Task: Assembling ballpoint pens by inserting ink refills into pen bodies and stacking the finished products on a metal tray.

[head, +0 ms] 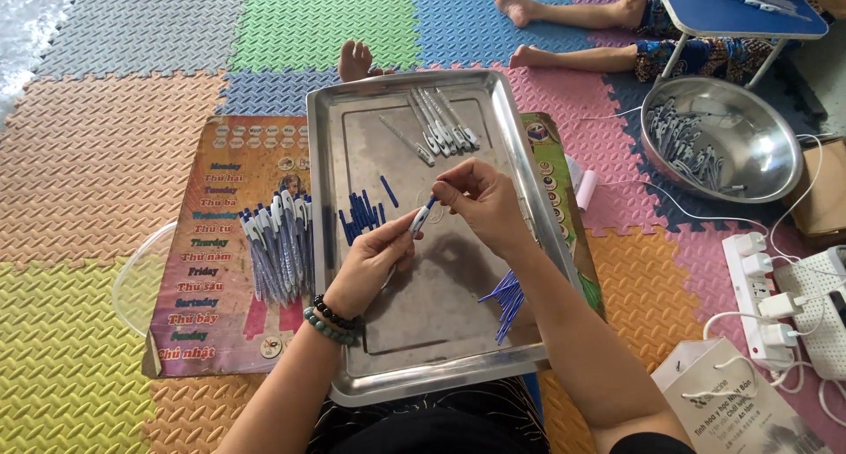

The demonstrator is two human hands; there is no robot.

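Observation:
Over a steel tray (pixel 352 366) my left hand (pixel 370 262) holds a clear pen barrel (pixel 420 219) by its lower part. My right hand (pixel 483 198) pinches the pen's blue top end. On the tray lie small blue pen caps (pixel 359 214), a row of clear barrels with white clips (pixel 441 123) at the far side, and thin blue refills (pixel 507 297) under my right forearm. A bunch of assembled blue-and-white pens (pixel 278 247) lies left of the tray on a printed board (pixel 211 269).
Another person's bare legs (pixel 573 18) rest on the coloured foam floor mats beyond the tray. A steel bowl (pixel 758 154) with more pens sits at the right, below a blue folding table (pixel 740 13). A power strip with plugs (pixel 762 304), a paper bag (pixel 740 410) and a clear lid (pixel 137 278) lie nearby.

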